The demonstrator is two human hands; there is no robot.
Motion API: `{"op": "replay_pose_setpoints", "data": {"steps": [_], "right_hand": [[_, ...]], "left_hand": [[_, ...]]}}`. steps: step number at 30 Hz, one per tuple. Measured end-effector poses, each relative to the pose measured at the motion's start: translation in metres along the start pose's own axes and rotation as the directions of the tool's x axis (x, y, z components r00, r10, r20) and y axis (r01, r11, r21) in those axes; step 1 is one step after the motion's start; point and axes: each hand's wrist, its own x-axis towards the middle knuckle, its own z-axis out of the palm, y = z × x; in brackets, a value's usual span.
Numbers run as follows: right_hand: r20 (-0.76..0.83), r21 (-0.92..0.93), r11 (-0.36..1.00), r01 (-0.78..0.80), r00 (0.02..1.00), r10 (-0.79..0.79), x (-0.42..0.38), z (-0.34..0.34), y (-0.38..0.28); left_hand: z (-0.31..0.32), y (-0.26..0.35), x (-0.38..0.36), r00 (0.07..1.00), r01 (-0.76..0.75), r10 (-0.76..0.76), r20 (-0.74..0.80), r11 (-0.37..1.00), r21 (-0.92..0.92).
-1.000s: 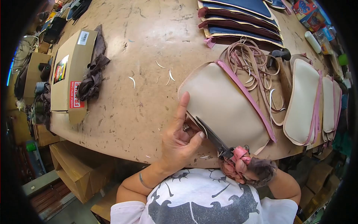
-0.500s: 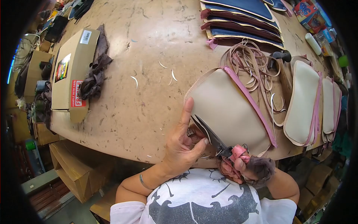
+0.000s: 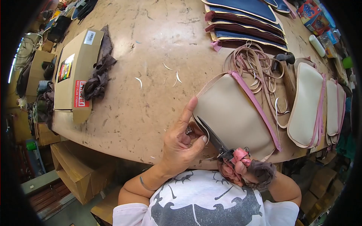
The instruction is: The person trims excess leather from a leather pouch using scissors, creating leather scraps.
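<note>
A beige leather panel [image 3: 235, 113] with a pink zipper strip [image 3: 254, 109] along its upper right side lies at the table's front edge. My left hand [image 3: 183, 137] grips its lower left edge, index finger stretched along the rim and thumb lower down. A thin pale strip [image 3: 206, 132] curves off the edge near that thumb. My right hand [image 3: 247, 169] is closed around scissors [image 3: 215, 137] whose handles are wrapped in pink material. Dark cloth covers part of this hand. The blades lie along the panel's edge, pointing up and left.
Tangled leather strips [image 3: 260, 67] and a hammer [image 3: 284, 60] lie behind the panel. More beige panels [image 3: 305, 105] rest at right, with stacked blue panels [image 3: 243, 13] at the back. A cardboard box [image 3: 77, 71] stands at left. Pale offcuts [image 3: 139, 82] are scattered mid-table.
My left hand has shifted slightly left and down, and its thumb has drawn back from the blades. The scissors stay at the panel's edge. The whole view has shifted a little.
</note>
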Motion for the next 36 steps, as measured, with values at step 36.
{"op": "replay_pose_setpoints", "data": {"steps": [36], "right_hand": [[0.023,-0.795,0.607,-0.007,0.999,0.042,0.022,0.003,-0.081]], "left_hand": [[-0.033,0.014,-0.008,0.934,-0.208,0.239,-0.266,0.968,0.14]]}}
